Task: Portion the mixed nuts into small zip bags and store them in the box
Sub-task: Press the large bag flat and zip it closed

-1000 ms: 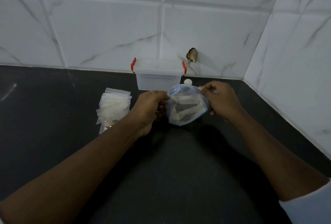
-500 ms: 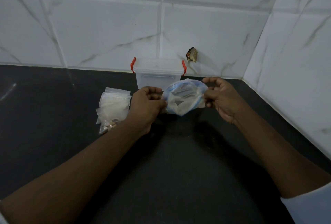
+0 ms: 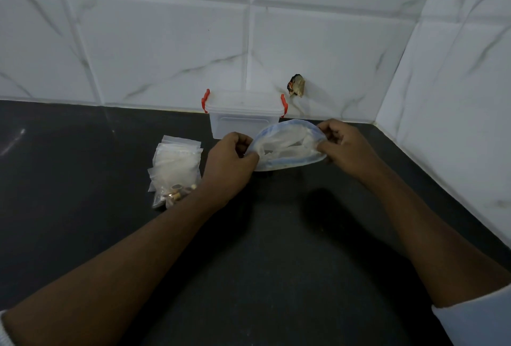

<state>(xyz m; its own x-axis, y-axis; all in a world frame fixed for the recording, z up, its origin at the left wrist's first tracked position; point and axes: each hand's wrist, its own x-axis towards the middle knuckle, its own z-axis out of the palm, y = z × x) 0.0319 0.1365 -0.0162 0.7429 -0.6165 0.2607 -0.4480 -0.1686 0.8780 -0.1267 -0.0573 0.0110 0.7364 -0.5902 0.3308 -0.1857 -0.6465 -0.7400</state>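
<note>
Zip bag (image 3: pixel 287 152) gapes, left hand (image 3: pixel 231 160) and right hand (image 3: pixel 345 146) pinching its ends: seemingly the opening step. Next it likely needs filling; box (image 3: pixel 243 121) at twelve o'clock.

dark bench (image 3: pixel 276 262) runs to white tiled walls. clear lidded box (image 3: pixel 244 116) with red clips at back, against wall. pile of small zip bags (image 3: pixel 175 165) left of it, nuts (image 3: pixel 174 194) at pile's near end.

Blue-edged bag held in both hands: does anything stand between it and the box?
Only the lid, seated on the box just behind the blue-edged bag; nothing else lies between them.
</note>
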